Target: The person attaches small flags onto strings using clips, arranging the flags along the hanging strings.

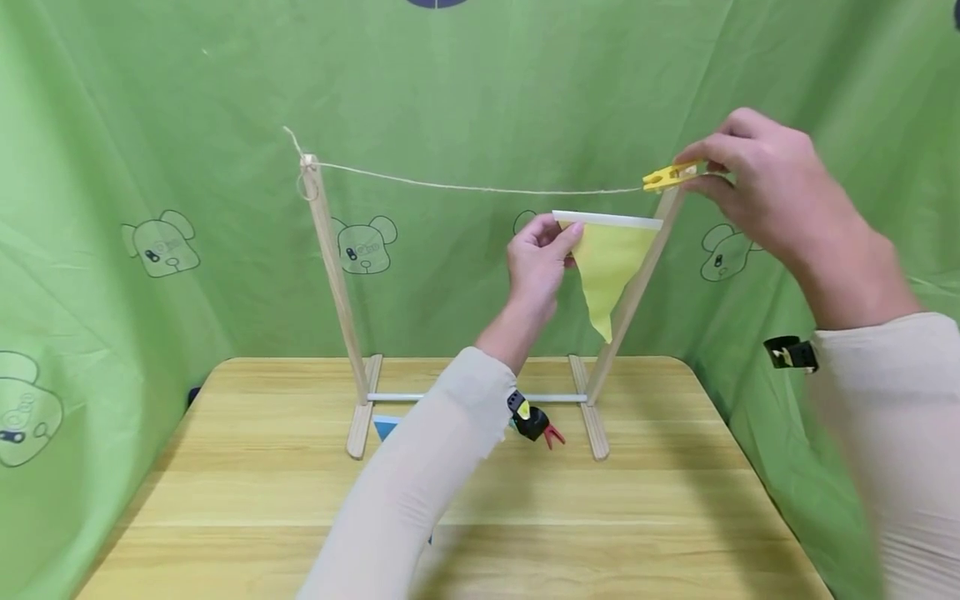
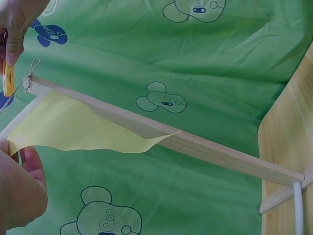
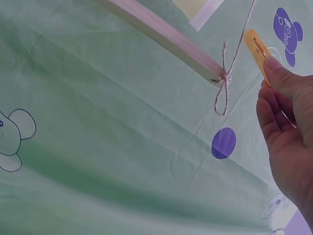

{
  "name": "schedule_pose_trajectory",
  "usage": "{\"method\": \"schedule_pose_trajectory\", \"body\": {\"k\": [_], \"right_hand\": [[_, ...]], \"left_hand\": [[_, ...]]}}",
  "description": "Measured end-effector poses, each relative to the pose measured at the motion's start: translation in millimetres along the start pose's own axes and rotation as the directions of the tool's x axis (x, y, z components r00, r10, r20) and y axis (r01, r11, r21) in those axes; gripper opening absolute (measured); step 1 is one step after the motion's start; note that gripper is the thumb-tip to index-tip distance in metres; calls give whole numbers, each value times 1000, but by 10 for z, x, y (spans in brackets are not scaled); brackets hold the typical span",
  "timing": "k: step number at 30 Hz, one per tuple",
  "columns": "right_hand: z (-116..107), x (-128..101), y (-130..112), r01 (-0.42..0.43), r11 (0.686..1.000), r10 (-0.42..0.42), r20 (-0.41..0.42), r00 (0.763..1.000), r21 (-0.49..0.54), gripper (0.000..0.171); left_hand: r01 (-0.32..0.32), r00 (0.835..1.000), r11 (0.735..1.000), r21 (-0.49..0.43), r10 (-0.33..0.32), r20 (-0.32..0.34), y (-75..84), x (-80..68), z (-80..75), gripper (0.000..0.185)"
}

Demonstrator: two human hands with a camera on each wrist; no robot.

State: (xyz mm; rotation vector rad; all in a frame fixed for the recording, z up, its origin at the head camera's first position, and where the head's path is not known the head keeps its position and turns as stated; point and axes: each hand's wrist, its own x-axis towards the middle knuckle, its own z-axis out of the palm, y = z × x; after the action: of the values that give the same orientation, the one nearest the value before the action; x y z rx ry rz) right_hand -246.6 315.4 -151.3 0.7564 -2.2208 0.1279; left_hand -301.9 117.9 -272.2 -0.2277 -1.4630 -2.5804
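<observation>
My left hand [image 1: 537, 258] pinches a yellow triangular pennant [image 1: 615, 254] at the left end of its white top edge. The pennant hangs point down, just below the string [image 1: 465, 188] near its right end. Between thumb and fingers my right hand [image 1: 772, 179] pinches a yellow clothespin [image 1: 666, 177], whose nose overlaps the string in the head view. In the right wrist view the clothespin [image 3: 258, 54] is beside the string, close to the knotted loop [image 3: 223, 93] on the post's top.
Two wooden posts, left [image 1: 333, 275] and right [image 1: 637, 292], carry the string and stand on wooden feet joined by a white rod [image 1: 405, 397]. Behind my left sleeve lie a blue piece [image 1: 386, 426] and a red clothespin [image 1: 553, 436] on the table [image 1: 645, 508]. A green curtain [image 1: 480, 100] surrounds everything.
</observation>
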Motion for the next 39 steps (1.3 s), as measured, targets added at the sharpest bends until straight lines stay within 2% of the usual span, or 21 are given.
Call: {"method": "schedule_pose_trajectory", "body": {"k": [6, 13, 20, 26, 31, 39], "right_hand": [[-41, 34, 1, 28, 999, -27, 32, 999, -24, 26], [-78, 91, -4, 10, 1000, -8, 111, 994, -12, 25], [-81, 156, -11, -7, 1000, 12, 179, 984, -31, 23], [-75, 189, -8, -4, 999, 15, 243, 970, -43, 23], [-75, 208, -23, 1, 999, 9, 270, 963, -40, 24], [-63, 213, -27, 1, 999, 11, 310, 951, -40, 25]], "left_hand": [[-1, 1000, 1000, -16, 1, 4, 1, 16, 24, 11], [-12, 1000, 1000, -16, 13, 12, 42, 43, 45, 11], [-10, 1000, 1000, -27, 10, 17, 55, 65, 74, 18], [-17, 1000, 999, -34, 18, 25, 55, 56, 83, 16], [-32, 999, 999, -42, 34, 40, 61, 54, 95, 24], [-41, 998, 997, -69, 44, 35, 56, 58, 119, 15]]}}
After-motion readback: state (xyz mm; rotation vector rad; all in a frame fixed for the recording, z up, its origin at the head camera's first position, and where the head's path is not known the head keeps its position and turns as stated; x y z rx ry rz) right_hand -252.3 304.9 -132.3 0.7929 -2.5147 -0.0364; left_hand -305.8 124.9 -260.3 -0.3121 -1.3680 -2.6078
